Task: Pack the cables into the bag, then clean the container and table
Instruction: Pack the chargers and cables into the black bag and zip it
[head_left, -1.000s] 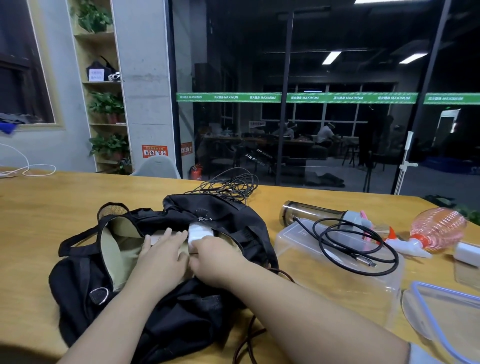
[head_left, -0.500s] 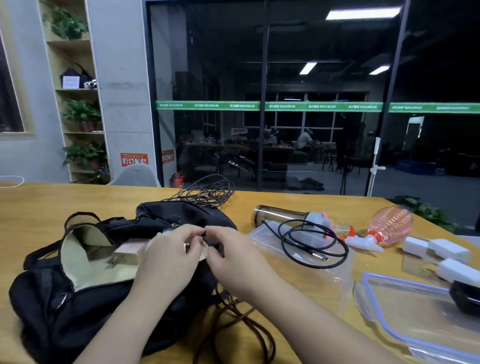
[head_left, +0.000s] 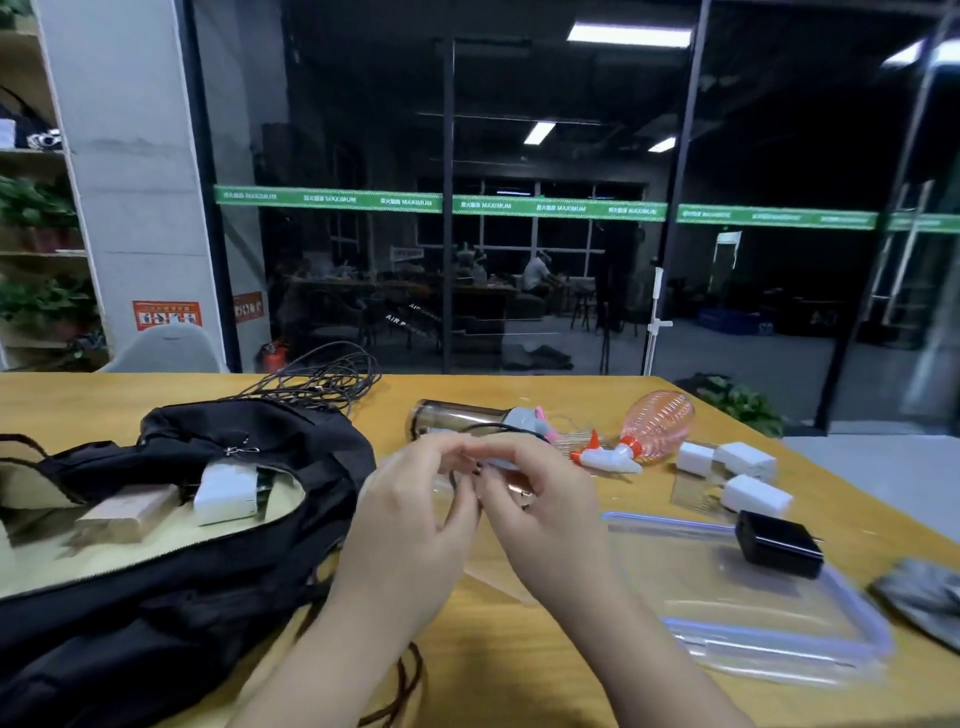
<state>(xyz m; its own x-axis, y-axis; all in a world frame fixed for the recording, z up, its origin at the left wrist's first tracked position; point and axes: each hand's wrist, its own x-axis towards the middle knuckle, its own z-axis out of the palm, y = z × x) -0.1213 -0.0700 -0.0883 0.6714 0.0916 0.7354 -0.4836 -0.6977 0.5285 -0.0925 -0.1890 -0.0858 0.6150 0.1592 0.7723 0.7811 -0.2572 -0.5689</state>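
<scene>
Your left hand (head_left: 410, 525) and right hand (head_left: 540, 506) have left the bag (head_left: 171, 597), fingers now pinching the black cable (head_left: 470, 470) over the container (head_left: 498, 566).

Black bag (head_left: 171, 597): unzipped, slumped at bench left, white charger (head_left: 226, 492) inside. Black cable (head_left: 496, 429): over clear container (head_left: 498, 566), mid-bench. Thin cables (head_left: 324, 376): tangled behind bag.

We see black fabric bag (head_left: 171, 597) with beige lining, pink ribbed plastic spray bottle (head_left: 655, 427), yellow wooden table (head_left: 519, 670).
</scene>
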